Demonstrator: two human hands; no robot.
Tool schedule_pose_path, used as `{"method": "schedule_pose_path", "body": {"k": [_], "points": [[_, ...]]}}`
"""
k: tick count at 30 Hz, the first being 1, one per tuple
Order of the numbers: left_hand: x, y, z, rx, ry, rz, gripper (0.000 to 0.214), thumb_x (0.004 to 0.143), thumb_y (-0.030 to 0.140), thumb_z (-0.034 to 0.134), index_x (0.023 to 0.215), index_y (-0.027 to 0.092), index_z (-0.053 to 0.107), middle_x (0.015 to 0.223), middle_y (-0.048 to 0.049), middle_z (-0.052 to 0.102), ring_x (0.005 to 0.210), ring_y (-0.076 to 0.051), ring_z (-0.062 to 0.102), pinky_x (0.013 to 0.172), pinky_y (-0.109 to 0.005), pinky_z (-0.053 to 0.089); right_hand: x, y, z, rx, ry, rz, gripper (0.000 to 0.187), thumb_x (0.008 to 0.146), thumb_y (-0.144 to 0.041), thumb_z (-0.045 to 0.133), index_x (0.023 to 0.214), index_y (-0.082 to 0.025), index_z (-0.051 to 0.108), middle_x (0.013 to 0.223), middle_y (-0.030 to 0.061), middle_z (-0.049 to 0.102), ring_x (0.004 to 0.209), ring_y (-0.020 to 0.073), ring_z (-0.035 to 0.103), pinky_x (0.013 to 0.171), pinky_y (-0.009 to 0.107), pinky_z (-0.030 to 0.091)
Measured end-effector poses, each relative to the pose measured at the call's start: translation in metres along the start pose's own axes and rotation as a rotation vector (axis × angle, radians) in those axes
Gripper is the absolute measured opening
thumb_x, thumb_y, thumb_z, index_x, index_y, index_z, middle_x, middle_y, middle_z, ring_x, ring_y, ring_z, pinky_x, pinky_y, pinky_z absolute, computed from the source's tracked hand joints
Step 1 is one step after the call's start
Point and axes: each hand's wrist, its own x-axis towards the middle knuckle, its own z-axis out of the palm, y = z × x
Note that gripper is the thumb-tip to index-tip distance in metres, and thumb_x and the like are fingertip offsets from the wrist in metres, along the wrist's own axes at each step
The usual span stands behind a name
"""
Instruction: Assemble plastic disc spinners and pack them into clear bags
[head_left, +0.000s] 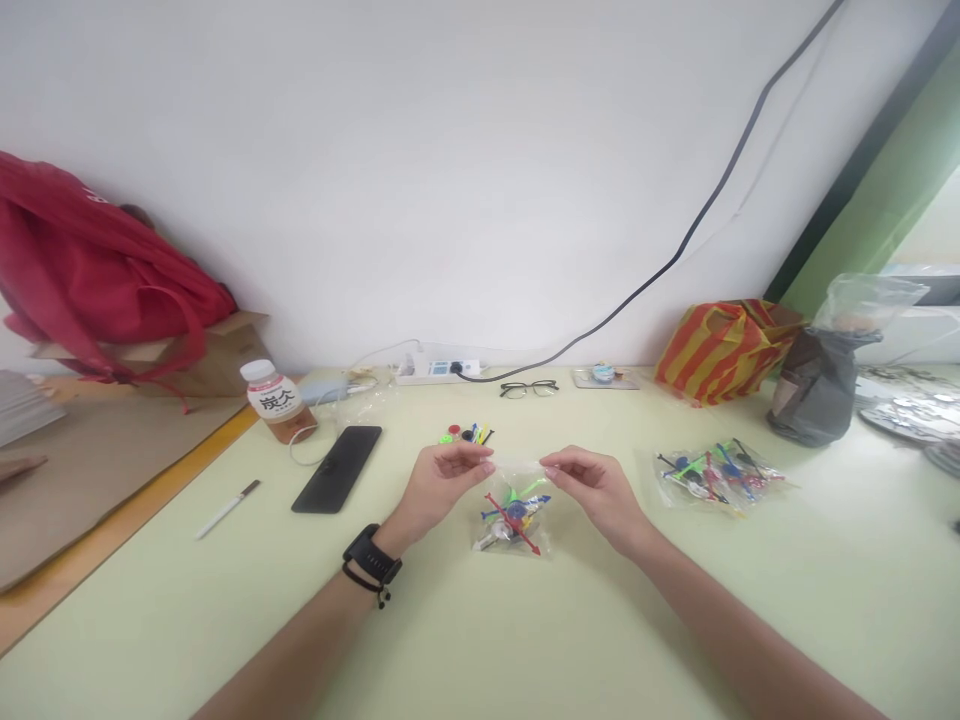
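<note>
Both forearms reach in from the near edge of the pale green table (465,650), the left slanting up to the right and the right slanting up to the left, so that the hands nearly meet in the middle. Between them is a clear plastic bag (515,522) of colourful plastic arrow-shaped pieces, its filled lower part lying towards the person and its top edge towards the wall (480,180).

The left hand (452,485) is turned inward with the back of the wrist upward; its thumb and index finger pinch the left corner of the bag's top edge, and the other fingers curl loosely behind. The right hand (596,497) mirrors it, pinching the right corner between thumb and index finger, with the wrist bent inward. The top edge spans the gap between the two pinches.

A black wristwatch (372,554) and a dark cord bracelet (363,578) circle the left wrist. Just beyond the left fingertips is a small pile of loose plastic pieces (472,434). A black smartphone (337,470) lies to the left of that hand, and more bagged plastic pieces (716,478) lie to the right of the right hand, apart from it.
</note>
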Motion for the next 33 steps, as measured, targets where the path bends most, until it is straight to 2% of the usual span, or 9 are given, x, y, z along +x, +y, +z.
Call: {"method": "schedule_pose_path", "body": {"k": [3,7,11,15,18,25,33], "points": [[0.002,-0.001,-0.002,0.016,-0.006,0.003,0.036,0.075,0.035,0.088,0.106,0.017,0.081,0.092,-0.0083,0.08,0.084,-0.021,0.071,0.082,-0.033,0.058,0.0,0.002,0.0,-0.017,0.03,0.008,0.035,0.081,-0.048,0.081,0.106,-0.024,0.078,0.084,0.0035,0.07,0.08,0.0202,0.063,0.077,0.035,0.053],[0.004,-0.002,-0.007,0.087,-0.052,0.017,0.025,0.078,0.036,0.086,0.091,0.016,0.082,0.091,-0.0088,0.079,0.084,-0.021,0.07,0.08,-0.031,0.057,0.001,0.001,-0.002,-0.059,0.006,-0.001,0.03,0.083,-0.049,0.079,0.094,-0.021,0.078,0.089,0.0062,0.074,0.082,0.0208,0.064,0.078,0.035,0.053],[0.005,0.001,-0.011,0.151,-0.125,0.065,0.02,0.083,0.034,0.082,0.088,0.015,0.079,0.086,-0.0067,0.076,0.081,-0.018,0.067,0.076,-0.028,0.054,0.001,0.0,-0.002,-0.055,-0.006,-0.018,0.027,0.083,-0.047,0.079,0.089,-0.021,0.078,0.089,0.0061,0.075,0.083,0.0208,0.066,0.079,0.035,0.053],[0.006,0.005,-0.011,0.115,-0.155,0.06,0.019,0.084,0.033,0.081,0.088,0.015,0.077,0.083,-0.0052,0.073,0.078,-0.016,0.064,0.073,-0.026,0.053,0.001,0.002,-0.002,-0.037,0.016,-0.006,0.024,0.083,-0.044,0.08,0.091,-0.022,0.081,0.094,0.0062,0.077,0.088,0.0214,0.069,0.083,0.034,0.055],[0.007,0.005,-0.013,0.063,-0.151,0.029,0.019,0.082,0.033,0.084,0.089,0.015,0.079,0.085,-0.0065,0.075,0.079,-0.017,0.066,0.074,-0.027,0.054,0.001,0.004,-0.003,-0.025,0.011,-0.008,0.021,0.084,-0.042,0.079,0.093,-0.024,0.082,0.093,0.0056,0.078,0.084,0.0205,0.07,0.081,0.034,0.056],[0.006,0.001,-0.016,0.079,-0.137,0.079,0.016,0.083,0.03,0.082,0.093,0.017,0.085,0.094,-0.0108,0.079,0.091,-0.021,0.071,0.083,-0.03,0.056,0.004,0.009,-0.007,-0.067,-0.048,-0.157,0.017,0.09,-0.039,0.074,0.093,-0.025,0.083,0.093,0.0071,0.076,0.086,0.0207,0.069,0.077,0.033,0.055],[0.004,0.002,-0.007,0.038,-0.103,0.044,0.019,0.083,0.031,0.081,0.092,0.016,0.084,0.086,-0.0102,0.08,0.077,-0.018,0.071,0.074,-0.028,0.058,0.001,0.007,-0.006,-0.097,-0.012,-0.134,0.021,0.092,-0.041,0.071,0.094,-0.024,0.082,0.096,0.0084,0.077,0.088,0.0221,0.07,0.079,0.035,0.057]]}}
